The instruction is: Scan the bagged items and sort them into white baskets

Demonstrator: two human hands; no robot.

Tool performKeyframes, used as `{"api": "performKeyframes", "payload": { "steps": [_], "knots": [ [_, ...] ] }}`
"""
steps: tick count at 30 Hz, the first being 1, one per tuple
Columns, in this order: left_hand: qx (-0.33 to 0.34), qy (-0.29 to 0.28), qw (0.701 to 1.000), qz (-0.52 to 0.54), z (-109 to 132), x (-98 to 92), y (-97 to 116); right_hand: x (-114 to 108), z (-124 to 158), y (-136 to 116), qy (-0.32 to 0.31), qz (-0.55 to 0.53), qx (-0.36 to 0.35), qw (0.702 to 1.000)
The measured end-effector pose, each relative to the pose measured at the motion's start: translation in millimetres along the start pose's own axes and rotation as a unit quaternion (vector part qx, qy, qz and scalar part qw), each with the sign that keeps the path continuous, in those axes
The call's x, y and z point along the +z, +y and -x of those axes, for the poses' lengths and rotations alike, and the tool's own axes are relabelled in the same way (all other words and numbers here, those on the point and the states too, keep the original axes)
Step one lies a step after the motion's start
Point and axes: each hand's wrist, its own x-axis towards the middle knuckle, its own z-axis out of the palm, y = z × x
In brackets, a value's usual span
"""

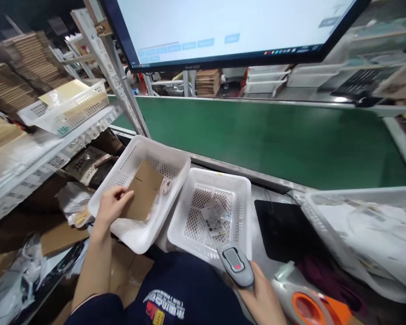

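My left hand point(114, 204) pinches the left edge of a flat brown cardboard piece point(143, 192), which leans inside a white plastic basket point(140, 237). A clear plastic-wrapped item point(163, 192) lies beside the cardboard in that basket, partly hidden by it. In my right hand point(262, 293) is a grey handheld barcode scanner point(237, 264), its head just over the front rim of a second white basket point(245, 192). A clear packet with a printed label point(214, 221) lies on the mesh bottom of this second basket.
A green conveyor belt point(257, 135) runs behind the baskets, under a monitor point(237, 27). To the right are a black mat point(287, 230), an orange tape dispenser point(307, 307) and a large white bin point(358, 194). A metal shelf point(54, 149) with cardboard stacks stands left.
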Motion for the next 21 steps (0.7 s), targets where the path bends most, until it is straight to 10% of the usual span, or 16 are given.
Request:
{"api": "performKeyframes", "payload": {
  "steps": [4,8,14,21],
  "knots": [
    [0.042,0.156,0.971,0.174,8,-11.8,59,4,4,12,0.009,-0.034,-0.011,0.999],
    [0.029,0.033,0.959,0.281,-2,44.8,81,6,7,25,0.015,-0.040,-0.017,0.999],
    [0.092,-0.135,0.985,-0.047,-48,107.3,6,11,15,44,0.085,-0.038,-0.037,0.995],
    [0.129,-0.268,0.949,-0.103,-82,82.7,-34,0,1,6,0.048,0.013,-0.153,0.987]
  ]
}}
